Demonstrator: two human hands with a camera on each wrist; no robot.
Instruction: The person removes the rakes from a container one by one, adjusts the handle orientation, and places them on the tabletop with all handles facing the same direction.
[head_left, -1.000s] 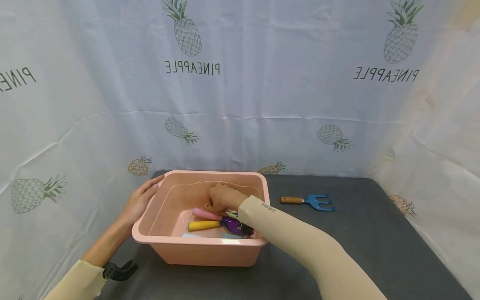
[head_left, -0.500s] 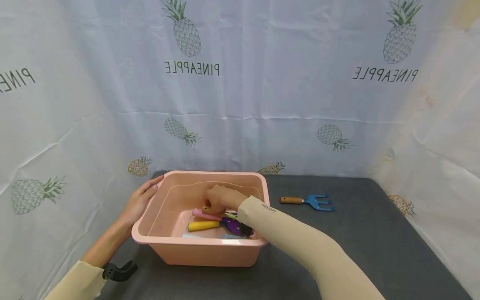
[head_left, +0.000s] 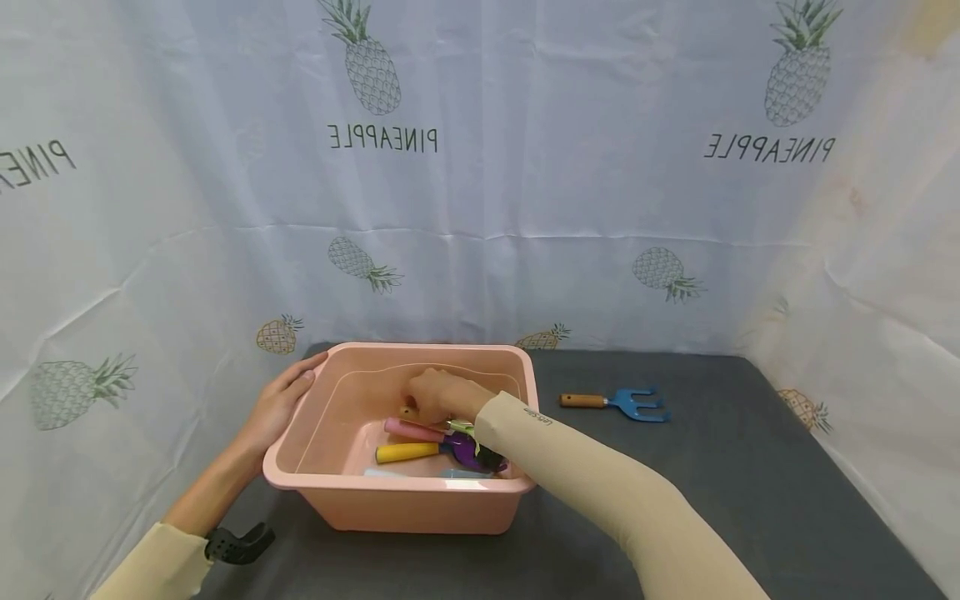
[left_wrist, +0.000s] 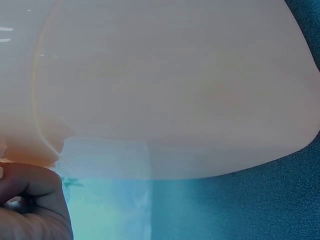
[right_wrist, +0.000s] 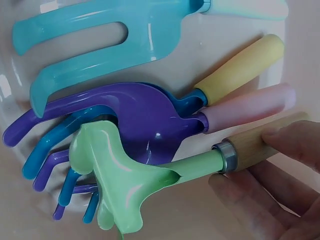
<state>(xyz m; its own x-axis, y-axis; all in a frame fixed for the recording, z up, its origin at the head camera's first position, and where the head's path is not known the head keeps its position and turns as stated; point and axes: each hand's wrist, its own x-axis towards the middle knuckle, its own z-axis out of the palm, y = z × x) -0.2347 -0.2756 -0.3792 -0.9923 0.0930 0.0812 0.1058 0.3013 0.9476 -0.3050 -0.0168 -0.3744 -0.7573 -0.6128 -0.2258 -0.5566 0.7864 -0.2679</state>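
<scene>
The word "PINEAPPLE" [head_left: 382, 139] stands mirror-reversed in dark capitals on the pale cloth [head_left: 525, 183], above the table [head_left: 712, 467] near its far left corner. The same reversed word [head_left: 770, 148] stands above the far right corner. Beyond the left edge, a third reversed print [head_left: 33, 163] is cut off, leaving "PINE". Small dark lettering [head_left: 537, 416] on the right sleeve [head_left: 600, 475] is too small to read surely.

The head view is softly bright, the wrist views dimmer and greyer, glints streaking the green tool [right_wrist: 117, 182].
</scene>
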